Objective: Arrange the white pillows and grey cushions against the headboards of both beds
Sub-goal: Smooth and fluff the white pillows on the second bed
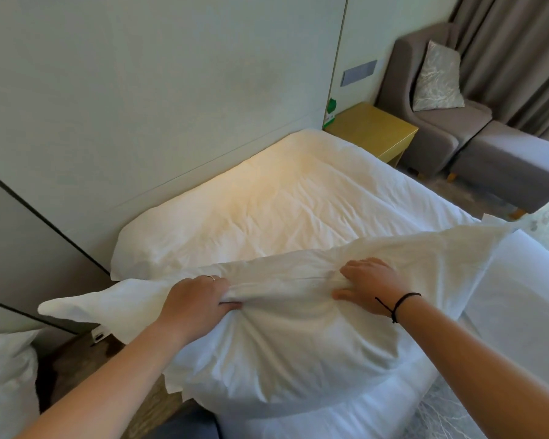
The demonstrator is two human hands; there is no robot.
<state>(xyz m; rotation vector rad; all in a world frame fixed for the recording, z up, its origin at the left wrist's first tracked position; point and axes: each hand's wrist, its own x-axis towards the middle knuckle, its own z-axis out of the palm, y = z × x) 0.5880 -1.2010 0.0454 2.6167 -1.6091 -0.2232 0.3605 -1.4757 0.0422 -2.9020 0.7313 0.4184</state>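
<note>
Lying across the near part of the bed (298, 198), well short of the headboard (140, 106): a white pillow (282, 343), bunched along its upper seam. Being gripped there by the left hand (194, 296), fingers curled into the fabric, and pinched by the right hand (368, 286) further along the same seam. Leaving the head edge of the mattress bare. Risking, probably, a lopsided landing: holding only loose casing could let the filling sag and the corners flop. Sitting well apart, on the armchair (431, 122) past the bedside table (371, 131): a grey cushion (438, 77).
</note>
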